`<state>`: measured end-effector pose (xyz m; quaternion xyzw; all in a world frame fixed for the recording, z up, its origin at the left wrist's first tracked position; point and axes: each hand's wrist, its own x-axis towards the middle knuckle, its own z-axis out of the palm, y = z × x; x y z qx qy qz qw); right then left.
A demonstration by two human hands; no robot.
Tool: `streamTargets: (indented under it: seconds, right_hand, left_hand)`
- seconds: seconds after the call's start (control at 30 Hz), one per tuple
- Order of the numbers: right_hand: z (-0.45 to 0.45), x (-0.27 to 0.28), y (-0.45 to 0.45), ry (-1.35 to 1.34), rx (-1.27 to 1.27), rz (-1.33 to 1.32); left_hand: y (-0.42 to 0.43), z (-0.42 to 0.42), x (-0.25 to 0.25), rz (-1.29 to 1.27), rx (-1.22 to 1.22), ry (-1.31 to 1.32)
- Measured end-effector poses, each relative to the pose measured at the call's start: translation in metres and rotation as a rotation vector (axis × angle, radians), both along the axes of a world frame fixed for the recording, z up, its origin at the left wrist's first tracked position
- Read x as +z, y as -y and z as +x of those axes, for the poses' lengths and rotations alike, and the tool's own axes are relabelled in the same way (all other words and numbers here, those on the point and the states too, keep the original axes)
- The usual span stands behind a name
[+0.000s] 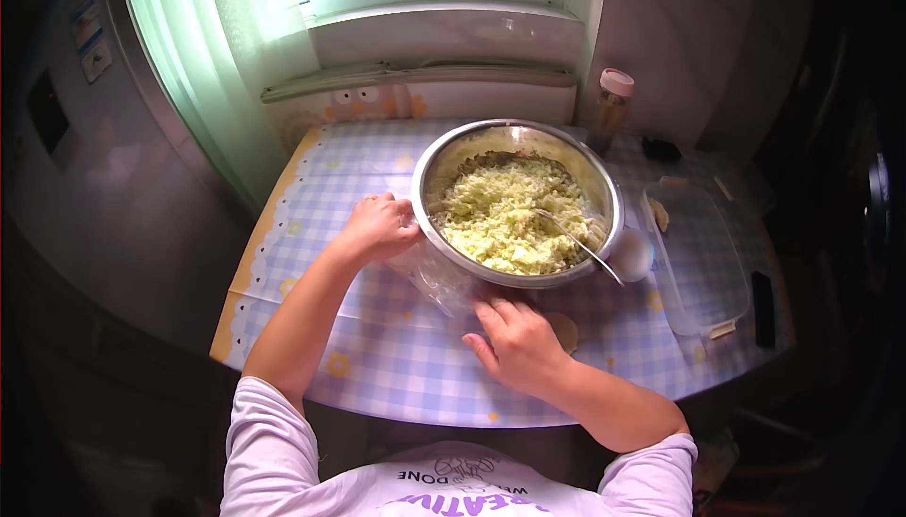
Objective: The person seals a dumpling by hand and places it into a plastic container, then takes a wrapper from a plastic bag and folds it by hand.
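Observation:
A large steel bowl (427,234) holds a pale green, finely chopped filling (514,210), with a metal spoon (590,255) leaning over its right rim. Beside the bowl's left rim, my left hand (382,227) is closed on the edge of a clear plastic bag (436,279). The bag lies crumpled in front of the bowl, partly under it or against it; I cannot tell which. My right hand (519,340) rests low at the bag's right end, thumb apart from the fingers, its fingertips slightly blurred. A round dough wrapper (563,331) lies on the table just behind that hand, partly covered by it.
A clear plastic container (698,267) sits on the right of the checked tablecloth (377,366), with a dark phone-like object (763,309) beside it. A small white round item (632,255) touches the bowl's right side. Behind stands a pink-lidded jar (613,107).

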<state>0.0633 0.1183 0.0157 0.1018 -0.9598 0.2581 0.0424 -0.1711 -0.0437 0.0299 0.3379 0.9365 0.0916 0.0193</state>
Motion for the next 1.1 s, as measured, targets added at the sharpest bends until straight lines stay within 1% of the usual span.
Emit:
streamTargets:
  seconds: [0.03,0.1,0.13,0.2,0.23,0.27,0.3,0.33,0.47,0.53,0.57,0.63,0.73,0.83,0.87,0.97,1.03,1.1]
  right_hand:
    - [0.000,-0.001,0.000,-0.189,0.012,0.054]
    - [0.000,-0.004,0.000,-0.571,0.037,0.160]
    - [-0.001,-0.001,-0.001,-0.336,0.008,0.089]
    - [-0.003,0.008,-0.003,0.131,-0.056,-0.061]
    - [-0.005,0.001,-0.005,0.062,-0.057,0.002]
    - [-0.009,-0.013,-0.006,-0.006,-0.056,0.065]
    - [-0.011,-0.019,-0.007,-0.074,-0.054,0.130]
    - [-0.013,-0.016,-0.007,0.102,-0.041,0.095]
    - [-0.015,-0.021,-0.007,0.054,-0.037,0.051]
    - [-0.015,-0.021,-0.006,0.049,-0.047,0.055]
    - [-0.013,-0.021,-0.005,-0.014,-0.046,0.071]
    - [-0.009,-0.017,-0.004,-0.142,-0.045,0.101]
    - [0.002,0.001,-0.005,-0.073,-0.042,0.044]
    - [0.005,0.015,-0.013,-0.284,-0.043,0.205]
    - [0.005,0.021,-0.016,-0.313,-0.060,0.221]
    - [0.009,0.028,-0.037,-0.181,-0.063,0.192]
    - [0.017,0.039,-0.043,-0.116,-0.060,0.223]
    - [0.025,0.047,-0.051,-0.030,-0.045,0.226]
  left_hand:
    - [-0.003,0.001,0.000,-0.020,0.041,0.005]
    - [-0.005,-0.003,-0.008,-0.014,0.043,-0.035]
    - [-0.007,-0.002,-0.011,-0.012,0.043,-0.054]
    - [-0.005,0.016,-0.010,0.169,0.042,-0.220]
    - [-0.004,0.028,-0.006,0.259,0.043,-0.301]
    - [-0.003,0.036,-0.004,0.304,0.051,-0.273]
    - [-0.001,0.044,-0.002,0.287,0.041,-0.263]
    - [0.001,0.051,0.001,0.270,0.033,-0.253]
    - [-0.002,0.061,-0.013,0.191,0.056,-0.252]
    - [-0.008,0.064,-0.014,0.129,0.105,-0.201]
    - [-0.012,0.065,-0.014,0.098,0.129,-0.175]
    - [-0.018,0.066,-0.008,0.040,0.156,-0.121]
    - [-0.022,0.067,-0.001,-0.018,0.189,-0.059]
    - [-0.023,0.067,-0.002,-0.003,0.209,-0.032]
    - [-0.022,0.065,-0.003,0.012,0.211,-0.027]
    - [-0.011,0.058,-0.020,0.136,0.176,-0.034]
    - [-0.005,0.075,-0.015,0.193,0.148,-0.211]
    - [0.005,0.107,0.011,0.209,0.092,-0.420]
